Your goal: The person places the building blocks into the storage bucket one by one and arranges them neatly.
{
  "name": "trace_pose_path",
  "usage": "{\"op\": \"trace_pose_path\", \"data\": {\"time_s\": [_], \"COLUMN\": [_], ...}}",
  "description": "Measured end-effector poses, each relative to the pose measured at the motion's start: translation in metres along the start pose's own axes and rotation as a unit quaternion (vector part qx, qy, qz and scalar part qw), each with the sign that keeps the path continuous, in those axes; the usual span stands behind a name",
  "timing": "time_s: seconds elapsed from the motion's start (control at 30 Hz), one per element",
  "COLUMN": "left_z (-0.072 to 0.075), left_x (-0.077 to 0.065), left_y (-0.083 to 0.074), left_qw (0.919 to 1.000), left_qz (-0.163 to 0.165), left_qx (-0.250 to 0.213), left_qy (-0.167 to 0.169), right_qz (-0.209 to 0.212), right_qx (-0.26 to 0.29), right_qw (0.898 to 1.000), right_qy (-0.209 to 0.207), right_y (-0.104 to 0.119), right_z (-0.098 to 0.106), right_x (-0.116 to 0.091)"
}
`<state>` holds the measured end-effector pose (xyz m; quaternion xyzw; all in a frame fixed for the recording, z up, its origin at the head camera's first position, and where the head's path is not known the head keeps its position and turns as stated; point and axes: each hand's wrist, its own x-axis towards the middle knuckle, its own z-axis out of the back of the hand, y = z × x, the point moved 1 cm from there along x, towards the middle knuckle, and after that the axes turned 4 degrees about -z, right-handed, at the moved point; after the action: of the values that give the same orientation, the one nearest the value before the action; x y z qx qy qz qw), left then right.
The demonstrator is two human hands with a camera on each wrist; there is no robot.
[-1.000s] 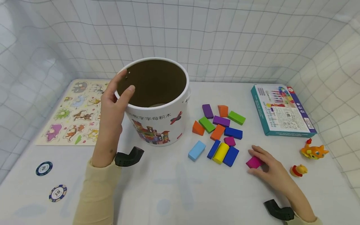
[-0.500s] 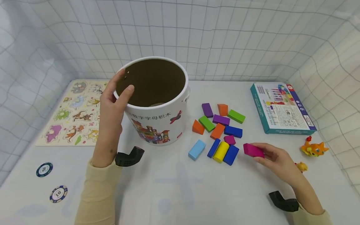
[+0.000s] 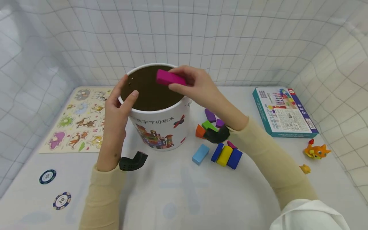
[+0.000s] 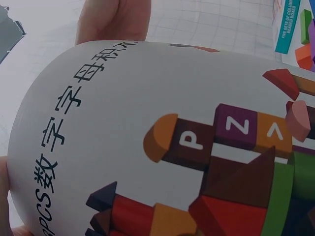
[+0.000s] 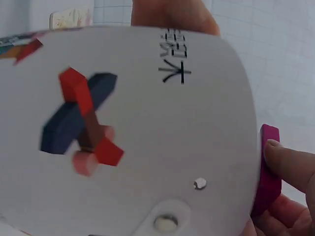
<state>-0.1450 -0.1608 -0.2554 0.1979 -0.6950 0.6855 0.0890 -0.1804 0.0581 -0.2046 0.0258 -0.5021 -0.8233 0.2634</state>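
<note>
White table (image 3: pixel 149 188), bucket (image 3: pixel 156 124), blocks (image 3: pixel 225 156), box (image 3: pixel 286 113), chips (image 3: pixel 62 201)

Bucket (image 3: pixel 161 129): "数字字母积木", "P", "Z"; chip (image 3: pixel 61 201): "10"; box (image 3: pixel 285 112): "BEADED BOXES".

We see right hand (image 5: pixel 297 166) pinching magenta block (image 5: pixel 269 188) at white bucket (image 5: pixel 197 123)'s rim (plane print (image 5: pixel 81 113) blurry); left hand (image 5: pixel 174 15) partly hidden, left side.

Bright, softly shadowed head view; duller, greyer wrist views, with slight blur in the right.
</note>
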Motion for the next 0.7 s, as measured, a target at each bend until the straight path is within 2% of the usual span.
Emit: {"op": "trace_pose_path", "data": {"time_s": [0.1,0.17,0.27,0.4,0.5,0.57,0.63,0.7], "left_z": [0.001,0.001,0.001,0.002,0.002,0.002,0.002,0.002], "left_x": [0.000,0.000,0.000,0.000,0.000,-0.001,-0.001,-0.001], "left_y": [0.001,0.001,0.001,0.000,0.000,0.000,0.001,0.001], "left_qw": [1.0000,1.0000,0.9999,0.9999,0.9998,0.9998,0.9997,0.9996], "left_qz": [0.002,0.003,0.006,0.009,0.011,0.012,0.015,0.017], "left_qx": [0.000,0.003,0.010,0.013,0.014,0.016,0.019,0.021], "left_qy": [0.000,0.000,0.002,0.007,0.009,0.009,0.008,0.006], "right_qz": [0.000,-0.002,-0.009,-0.030,-0.043,-0.044,-0.037,-0.034], "right_qx": [-0.104,-0.179,-0.231,-0.209,-0.174,-0.171,-0.177,-0.187], "right_qw": [0.994,0.982,0.966,0.955,0.951,0.947,0.939,0.927], "right_qy": [0.024,0.052,0.115,0.210,0.251,0.269,0.291,0.323], "right_y": [-0.003,-0.005,-0.005,-0.004,-0.005,-0.005,-0.005,-0.005], "right_z": [-0.010,-0.015,-0.022,-0.029,-0.032,-0.034,-0.035,-0.037], "right_x": [0.039,0.059,0.078,0.088,0.089,0.089,0.089,0.088]}}
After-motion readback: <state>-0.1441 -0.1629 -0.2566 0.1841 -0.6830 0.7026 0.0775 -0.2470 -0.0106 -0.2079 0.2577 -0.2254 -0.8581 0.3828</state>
